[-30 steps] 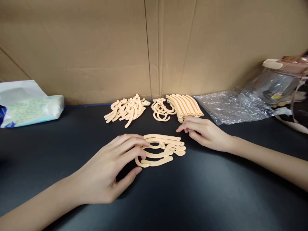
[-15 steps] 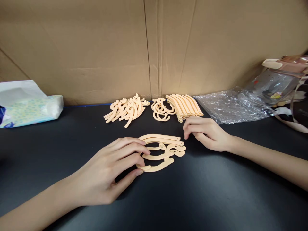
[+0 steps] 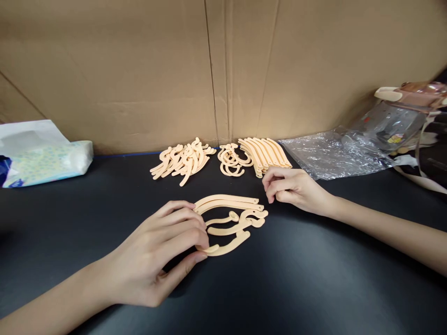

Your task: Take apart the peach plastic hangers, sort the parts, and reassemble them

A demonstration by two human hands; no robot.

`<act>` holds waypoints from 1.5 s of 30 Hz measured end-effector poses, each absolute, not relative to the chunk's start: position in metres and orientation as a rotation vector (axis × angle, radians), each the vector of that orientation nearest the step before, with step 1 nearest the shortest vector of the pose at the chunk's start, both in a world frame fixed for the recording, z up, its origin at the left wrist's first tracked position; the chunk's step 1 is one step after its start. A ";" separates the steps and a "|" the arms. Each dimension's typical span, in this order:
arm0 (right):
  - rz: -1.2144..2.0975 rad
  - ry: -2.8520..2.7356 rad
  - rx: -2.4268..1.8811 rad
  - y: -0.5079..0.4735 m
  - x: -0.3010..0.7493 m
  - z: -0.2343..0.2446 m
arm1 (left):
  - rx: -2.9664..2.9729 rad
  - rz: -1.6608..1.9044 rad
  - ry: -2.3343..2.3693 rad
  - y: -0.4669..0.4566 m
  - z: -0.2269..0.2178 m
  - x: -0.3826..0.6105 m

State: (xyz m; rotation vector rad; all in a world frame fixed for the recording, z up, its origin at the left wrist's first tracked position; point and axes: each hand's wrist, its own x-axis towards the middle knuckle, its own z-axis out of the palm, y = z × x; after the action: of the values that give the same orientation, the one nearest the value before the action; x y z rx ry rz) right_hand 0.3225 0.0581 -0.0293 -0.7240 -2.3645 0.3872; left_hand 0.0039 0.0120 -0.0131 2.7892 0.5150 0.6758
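Cream curved plastic pieces, looking like folding clothes-hanger parts, lie in a small group before me. My left hand (image 3: 171, 249) comes at them from the left. Its thumb and fingers close on the left end of the lowest curved piece (image 3: 230, 247). Beyond those fingertips are two long arched strips (image 3: 228, 201), a hook piece (image 3: 233, 216) and a wavy piece (image 3: 240, 226); the hand hides their left ends in part. My right hand (image 3: 288, 188) rests on the right of the group, fingers curled in, nothing showing in them.
Along the back lie a pile of wavy arms (image 3: 185, 160), several hooks (image 3: 232, 160) and a row of long arched strips (image 3: 265, 156). A clear plastic bag (image 3: 331, 153) and a bottle (image 3: 394, 121) are at right, a tissue pack (image 3: 52, 163) at left. Cardboard (image 3: 139, 70) stands behind.
My left fingers have drawn back slightly to the left and down, showing more of the hook and the arched strips. The right hand stays curled in nearly the same spot.
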 end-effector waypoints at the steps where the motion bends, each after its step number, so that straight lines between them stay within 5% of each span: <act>1: 0.362 -2.368 -0.720 0.057 0.322 -0.030 | 2.789 0.695 0.535 0.011 -0.013 0.005; 11: 0.293 -2.320 -0.764 0.029 0.307 -0.013 | 3.000 0.957 0.442 0.006 -0.007 0.041; 18: 0.741 -2.135 -0.882 0.022 0.302 -0.003 | 2.895 1.178 0.438 0.019 -0.008 0.072; 32: 1.152 -2.056 -0.862 0.026 0.295 -0.020 | 2.752 1.119 0.348 0.023 -0.018 0.079; 45: 1.149 -1.878 -0.895 0.024 0.292 -0.018 | 2.815 1.066 0.325 0.019 -0.018 0.080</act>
State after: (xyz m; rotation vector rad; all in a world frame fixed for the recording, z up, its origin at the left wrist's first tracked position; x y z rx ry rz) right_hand 0.2917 0.0235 -0.0176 -0.8950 -1.8778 1.1487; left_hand 0.0801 0.0192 -0.0185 2.8150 0.3249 1.0659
